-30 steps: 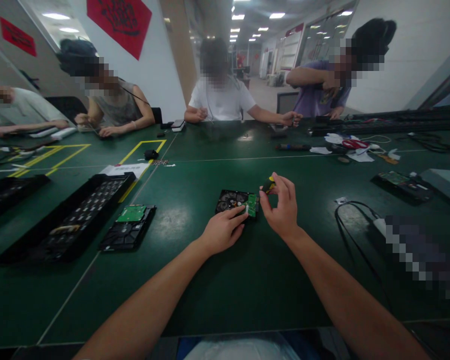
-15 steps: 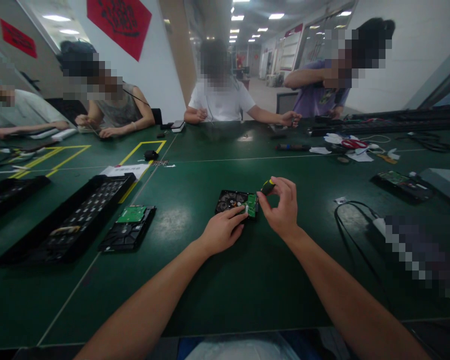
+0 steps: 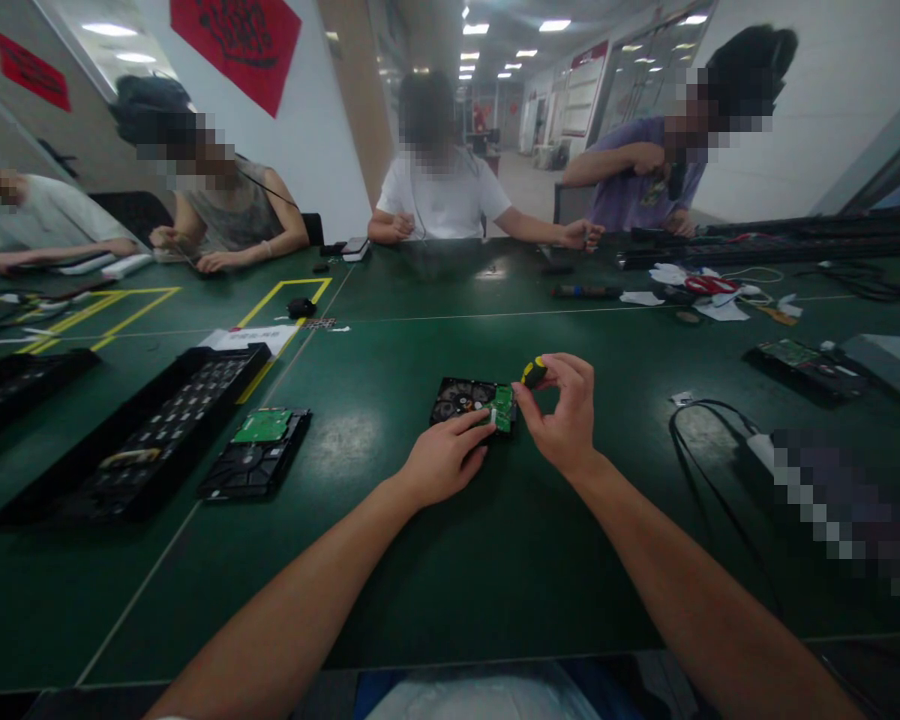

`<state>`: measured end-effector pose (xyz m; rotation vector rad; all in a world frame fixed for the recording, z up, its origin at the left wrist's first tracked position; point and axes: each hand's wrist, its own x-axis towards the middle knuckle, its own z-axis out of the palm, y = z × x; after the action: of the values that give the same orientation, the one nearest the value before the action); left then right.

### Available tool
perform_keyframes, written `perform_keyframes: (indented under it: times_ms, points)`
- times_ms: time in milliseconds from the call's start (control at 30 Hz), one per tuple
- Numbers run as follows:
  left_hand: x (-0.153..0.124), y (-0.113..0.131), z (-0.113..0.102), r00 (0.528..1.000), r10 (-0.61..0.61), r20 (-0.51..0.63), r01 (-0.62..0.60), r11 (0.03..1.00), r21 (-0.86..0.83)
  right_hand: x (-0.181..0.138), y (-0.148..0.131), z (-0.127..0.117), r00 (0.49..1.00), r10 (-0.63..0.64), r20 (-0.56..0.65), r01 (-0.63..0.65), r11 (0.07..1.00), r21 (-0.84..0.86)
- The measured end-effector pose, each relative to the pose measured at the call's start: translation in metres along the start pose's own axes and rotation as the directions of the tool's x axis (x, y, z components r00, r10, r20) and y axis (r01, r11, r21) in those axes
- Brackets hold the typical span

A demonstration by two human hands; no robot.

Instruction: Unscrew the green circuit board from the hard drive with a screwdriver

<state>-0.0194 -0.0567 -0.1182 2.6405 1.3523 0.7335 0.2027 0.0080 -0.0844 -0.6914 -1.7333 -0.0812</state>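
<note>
A black hard drive [image 3: 461,397] with a green circuit board lies flat on the green table, in the middle of the head view. My left hand [image 3: 446,460] rests on its near side, fingers stretched out over the board. At the drive's right edge, my right hand [image 3: 565,412] pinches a small screwdriver [image 3: 534,373] with a yellow and black handle. The screwdriver's tip is too small to make out. A second hard drive [image 3: 259,455], green board upward, lies to the left.
Long black trays [image 3: 157,430] stand at the left. Another drive [image 3: 806,368], a grey box [image 3: 889,365] and a black cable [image 3: 690,480] lie at the right. Several people sit across the table; a marker-like tool [image 3: 585,292] and paper scraps [image 3: 641,298] lie in front of them.
The screwdriver's handle has turned a little in my right fingers, showing more yellow. My left hand has stayed on the drive. The view has shifted slightly.
</note>
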Motion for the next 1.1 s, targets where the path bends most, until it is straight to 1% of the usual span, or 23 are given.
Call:
perform_keyframes:
  times_ms: [100, 233, 400, 600, 800, 967, 1100]
  points:
    - [0.0000, 0.0007, -0.0013, 1.000, -0.001, -0.002, 0.001, 1.000, -0.007, 0.0005, 0.0003, -0.0005, 1.000, -0.002, 0.025, 0.002, 1.000, -0.017]
    - [-0.0001, 0.0005, -0.0013, 1.000, 0.007, -0.012, -0.007, 1.000, -0.013, 0.0001, 0.0005, 0.0008, 1.000, 0.007, 0.011, -0.007, 1.000, 0.000]
    - [0.0000, 0.0010, -0.0013, 1.000, 0.016, -0.022, -0.017, 1.000, -0.015, -0.0012, 0.0001, -0.0006, 1.000, 0.021, 0.011, -0.020, 0.997, -0.068]
    - [-0.0001, 0.0008, -0.0011, 1.000, 0.007, -0.016, -0.007, 1.000, -0.021, -0.0009, -0.0001, -0.0027, 0.997, 0.011, 0.076, -0.007, 0.999, -0.053]
    - [0.0003, 0.0004, -0.0008, 1.000, 0.012, -0.013, -0.012, 1.000, -0.021, -0.0007, 0.0017, -0.0015, 1.000, 0.030, 0.006, -0.030, 0.997, -0.065]
    - [0.0006, 0.0015, -0.0018, 1.000, 0.006, -0.012, -0.006, 1.000, -0.015, -0.0008, 0.0018, -0.0022, 0.998, 0.029, 0.053, -0.028, 0.999, -0.023]
    - [0.0006, 0.0016, -0.0024, 1.000, 0.016, -0.014, -0.016, 1.000, -0.017, -0.0020, 0.0026, -0.0011, 0.999, 0.034, 0.011, -0.034, 0.999, -0.003]
